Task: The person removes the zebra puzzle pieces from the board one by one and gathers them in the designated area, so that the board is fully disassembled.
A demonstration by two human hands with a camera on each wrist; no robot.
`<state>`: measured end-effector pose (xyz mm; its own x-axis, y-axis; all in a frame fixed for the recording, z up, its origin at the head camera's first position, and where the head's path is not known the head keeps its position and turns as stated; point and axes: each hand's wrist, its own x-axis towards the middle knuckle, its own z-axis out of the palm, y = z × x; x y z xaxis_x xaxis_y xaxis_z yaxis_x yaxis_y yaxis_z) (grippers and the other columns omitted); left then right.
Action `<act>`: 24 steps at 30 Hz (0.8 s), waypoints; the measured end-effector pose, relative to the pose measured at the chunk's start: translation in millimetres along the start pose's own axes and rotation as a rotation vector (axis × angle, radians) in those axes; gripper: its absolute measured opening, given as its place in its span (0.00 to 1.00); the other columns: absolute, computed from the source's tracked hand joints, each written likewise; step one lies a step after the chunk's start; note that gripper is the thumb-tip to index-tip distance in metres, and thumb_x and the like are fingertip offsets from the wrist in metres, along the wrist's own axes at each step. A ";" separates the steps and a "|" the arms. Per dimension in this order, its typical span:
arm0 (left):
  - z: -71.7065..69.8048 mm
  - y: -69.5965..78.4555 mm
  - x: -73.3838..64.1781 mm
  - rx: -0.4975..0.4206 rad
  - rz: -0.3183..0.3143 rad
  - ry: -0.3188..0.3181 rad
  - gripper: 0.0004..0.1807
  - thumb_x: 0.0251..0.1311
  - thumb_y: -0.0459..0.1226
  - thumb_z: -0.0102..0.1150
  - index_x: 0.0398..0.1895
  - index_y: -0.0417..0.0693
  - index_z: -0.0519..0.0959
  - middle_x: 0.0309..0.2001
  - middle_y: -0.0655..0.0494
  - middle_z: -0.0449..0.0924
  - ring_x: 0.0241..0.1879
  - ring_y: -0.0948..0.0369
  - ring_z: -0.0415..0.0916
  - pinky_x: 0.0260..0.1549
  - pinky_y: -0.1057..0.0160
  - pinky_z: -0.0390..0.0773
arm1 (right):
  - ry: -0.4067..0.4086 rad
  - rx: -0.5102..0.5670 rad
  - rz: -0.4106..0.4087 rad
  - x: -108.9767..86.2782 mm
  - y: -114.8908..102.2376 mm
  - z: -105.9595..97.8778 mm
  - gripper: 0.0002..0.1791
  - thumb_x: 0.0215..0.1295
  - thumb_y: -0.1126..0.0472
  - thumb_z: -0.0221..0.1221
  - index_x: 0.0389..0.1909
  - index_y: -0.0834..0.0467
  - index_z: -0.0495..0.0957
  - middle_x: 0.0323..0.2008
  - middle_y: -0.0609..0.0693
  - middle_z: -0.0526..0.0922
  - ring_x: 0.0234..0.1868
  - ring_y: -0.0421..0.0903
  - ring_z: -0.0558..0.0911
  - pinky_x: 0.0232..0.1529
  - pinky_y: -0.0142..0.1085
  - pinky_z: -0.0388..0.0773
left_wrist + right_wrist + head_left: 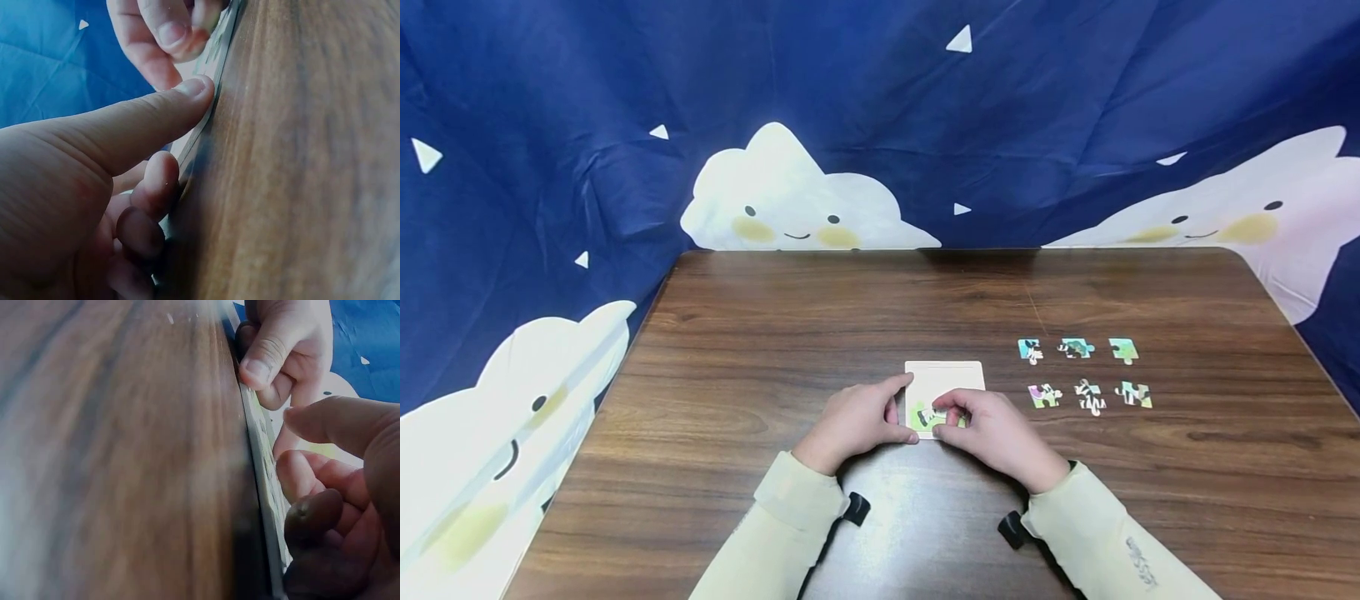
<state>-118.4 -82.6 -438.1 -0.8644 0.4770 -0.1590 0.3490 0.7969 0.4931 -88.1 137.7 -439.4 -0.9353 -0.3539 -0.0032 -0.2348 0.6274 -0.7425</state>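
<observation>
A white square puzzle tray (942,377) lies on the table, with green and black-and-white puzzle pieces (925,417) along its near side. My left hand (863,419) rests at the tray's left side. Its index finger lies along the left edge and its straight thumb (150,119) touches the near left corner. Over the tray's near right part is my right hand (992,425), thumb and index finger bent with their tips close to the pieces. In the right wrist view a gap shows between the right thumb (331,422) and fingers, with nothing seen in it.
Several loose puzzle pieces lie in two rows right of the tray, among them a green one (1123,350) and a pink-and-green one (1045,395). They rest on a brown wooden table (775,333). A blue curtain (865,83) with clouds hangs behind it.
</observation>
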 end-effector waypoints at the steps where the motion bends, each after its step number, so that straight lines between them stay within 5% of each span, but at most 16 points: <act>1: 0.2 0.0 0.0 0.002 0.001 0.002 0.45 0.46 0.55 0.76 0.70 0.56 0.71 0.21 0.77 0.74 0.22 0.72 0.71 0.28 0.63 0.71 | -0.006 -0.014 0.001 1.1 -1.2 0.8 0.13 0.57 0.59 0.67 0.43 0.56 0.85 0.25 0.36 0.76 0.26 0.34 0.74 0.34 0.33 0.72; 9: 1.1 0.3 0.7 0.000 0.007 0.004 0.46 0.47 0.56 0.76 0.71 0.56 0.70 0.22 0.77 0.74 0.23 0.71 0.71 0.28 0.63 0.71 | -0.054 -0.128 0.012 8.8 -9.7 2.3 0.20 0.53 0.57 0.69 0.48 0.60 0.83 0.23 0.37 0.73 0.26 0.35 0.72 0.35 0.35 0.72; 24: 1.2 -1.2 0.9 -0.001 0.002 0.009 0.45 0.46 0.56 0.76 0.70 0.56 0.71 0.21 0.77 0.73 0.22 0.72 0.71 0.28 0.63 0.71 | -0.034 -0.106 0.008 8.5 -7.8 5.0 0.15 0.53 0.58 0.70 0.42 0.53 0.81 0.25 0.40 0.73 0.24 0.36 0.69 0.33 0.35 0.69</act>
<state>-119.2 -82.8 -439.9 -0.8670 0.4751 -0.1501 0.3505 0.7957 0.4939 -92.8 126.3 -437.0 -0.9283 -0.3705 -0.0329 -0.2556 0.6998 -0.6670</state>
